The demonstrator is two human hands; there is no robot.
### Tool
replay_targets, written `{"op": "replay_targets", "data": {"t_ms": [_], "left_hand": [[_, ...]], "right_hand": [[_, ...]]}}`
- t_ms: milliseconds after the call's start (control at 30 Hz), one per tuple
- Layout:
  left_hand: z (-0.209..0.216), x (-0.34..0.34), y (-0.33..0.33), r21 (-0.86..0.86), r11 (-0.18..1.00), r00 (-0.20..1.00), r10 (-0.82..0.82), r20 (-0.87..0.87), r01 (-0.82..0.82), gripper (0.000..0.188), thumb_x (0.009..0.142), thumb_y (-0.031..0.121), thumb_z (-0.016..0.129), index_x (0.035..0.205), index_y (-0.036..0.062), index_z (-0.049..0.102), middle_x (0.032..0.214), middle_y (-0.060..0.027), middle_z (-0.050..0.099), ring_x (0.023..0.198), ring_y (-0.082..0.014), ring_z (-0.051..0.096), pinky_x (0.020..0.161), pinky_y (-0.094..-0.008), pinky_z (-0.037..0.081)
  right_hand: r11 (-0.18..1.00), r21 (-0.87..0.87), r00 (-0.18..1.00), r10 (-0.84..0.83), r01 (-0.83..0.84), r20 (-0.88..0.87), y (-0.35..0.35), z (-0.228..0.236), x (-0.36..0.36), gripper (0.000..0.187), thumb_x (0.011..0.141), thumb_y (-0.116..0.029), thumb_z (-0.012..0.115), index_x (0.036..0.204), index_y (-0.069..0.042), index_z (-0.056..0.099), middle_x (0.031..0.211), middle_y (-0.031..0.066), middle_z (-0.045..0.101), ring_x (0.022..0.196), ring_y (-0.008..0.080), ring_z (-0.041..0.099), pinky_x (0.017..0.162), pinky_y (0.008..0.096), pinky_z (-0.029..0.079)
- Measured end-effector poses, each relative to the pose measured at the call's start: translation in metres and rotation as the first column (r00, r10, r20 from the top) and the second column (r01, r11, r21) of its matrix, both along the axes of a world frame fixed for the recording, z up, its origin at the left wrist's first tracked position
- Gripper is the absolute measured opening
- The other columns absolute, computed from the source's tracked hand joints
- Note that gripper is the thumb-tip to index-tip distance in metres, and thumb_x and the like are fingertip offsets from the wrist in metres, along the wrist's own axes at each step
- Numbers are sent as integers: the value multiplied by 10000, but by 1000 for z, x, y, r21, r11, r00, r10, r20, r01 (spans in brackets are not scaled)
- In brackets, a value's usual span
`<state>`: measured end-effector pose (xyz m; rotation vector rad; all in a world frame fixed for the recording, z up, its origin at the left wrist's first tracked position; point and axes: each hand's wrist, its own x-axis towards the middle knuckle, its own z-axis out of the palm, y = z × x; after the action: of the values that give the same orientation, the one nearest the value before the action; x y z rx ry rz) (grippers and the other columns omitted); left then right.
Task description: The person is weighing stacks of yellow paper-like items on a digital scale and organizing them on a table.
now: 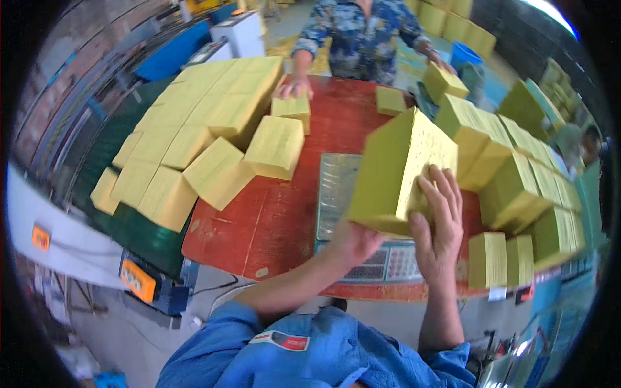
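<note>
From the head view, you are holding a thick yellow block of stacked paper sheets [401, 171] tilted up above the flat metal weighing scale [337, 187] that sits on the red-brown wooden bench [272, 220]. Your left hand [352, 242] is under the block's lower near corner, fingers curled beneath it and mostly hidden, so it is bearing the weight. Your right hand [440, 223] lies spread flat against the block's printed face, fingers open and pressing rather than wrapped around.

Keep that right palm firm against the face so the sheets do not fan or slide while the block is tilted. I judge the loose edges are the weak spot: squeeze between the two hands, not just lift from below. Set the block down square on the scale's plate, clear of the keypad [391, 264] at the near edge.

Mind the neighbours. A row of similar yellow blocks [517, 187] stands just beside your right hand, and two smaller yellow stacks [501, 258] stand near your right wrist; a careless swing could knock them. More yellow blocks [213, 129] are laid out to your left, well apart.

Across the bench a person in a patterned blue shirt [362, 39] rests one hand on a small block [291, 107] and grips another block [443, 81].
</note>
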<state>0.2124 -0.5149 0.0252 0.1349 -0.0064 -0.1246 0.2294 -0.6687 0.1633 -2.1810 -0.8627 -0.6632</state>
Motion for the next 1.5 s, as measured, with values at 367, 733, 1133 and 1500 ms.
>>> {"op": "replay_targets", "data": {"t_ms": [367,733,1133,1500], "left_hand": [[42,-80,68,544,780,941,-173,-291,311,509,986,362,491,1345,0,487,1226,-203,614,1105,-318,621,938,-451,513],[25,-9,422,588,-693,904,386,-184,416,836,734,489,773,1333,-31,511,1268,-221,602,1150,-291,600,982,-361,456],[20,-80,334,734,-667,970,-71,-232,127,518,733,429,792,1079,70,654,1056,-138,695,969,-239,659,865,-362,496],[22,-214,247,653,-748,869,242,433,-117,651,762,174,741,1335,2,484,1381,-176,496,1287,-328,458,1078,-453,357]], "right_hand": [[951,-276,985,106,-141,-138,-8,-33,51,380,783,-65,658,1161,-26,636,1332,188,546,1319,418,422,1073,487,366],[940,-335,992,-91,56,-90,4,-15,10,426,760,-51,645,1185,-30,637,1389,170,513,1360,386,391,1117,487,296],[857,88,775,500,-509,-386,149,-50,-108,516,768,-54,713,1257,-5,555,1334,223,518,1255,388,496,1038,435,420],[682,-368,712,324,-632,-624,214,-119,-53,644,817,-421,668,1295,-21,504,994,251,666,939,403,648,832,480,503]]}}
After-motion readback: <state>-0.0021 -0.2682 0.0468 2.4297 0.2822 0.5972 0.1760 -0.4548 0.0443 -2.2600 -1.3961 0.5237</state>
